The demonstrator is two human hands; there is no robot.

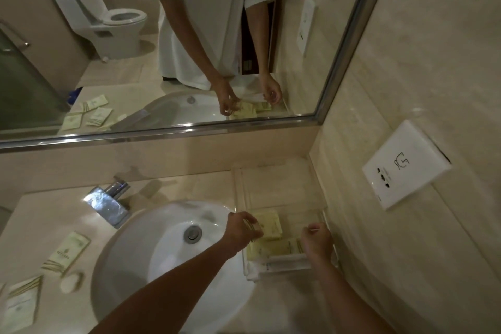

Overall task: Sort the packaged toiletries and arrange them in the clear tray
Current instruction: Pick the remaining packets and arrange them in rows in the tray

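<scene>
The clear tray (276, 187) sits on the counter right of the basin, against the side wall. Inside it lie pale yellow packets (282, 248) and a white wrapped item (284, 264) along its near edge. My left hand (242, 228) is at the tray's left side, fingers closed on a yellow packet (269, 225) that rests in the tray. My right hand (317, 238) hovers over the tray's right side with fingers curled; nothing shows in it. More yellow packets (66, 252) (21, 304) and a small round soap (71, 282) lie on the counter left of the basin.
A white basin (162, 247) with a chrome tap (108, 200) fills the middle of the counter. A mirror (162, 35) runs along the back wall, reflecting a person and a toilet. A white wall socket (404, 165) is on the right wall.
</scene>
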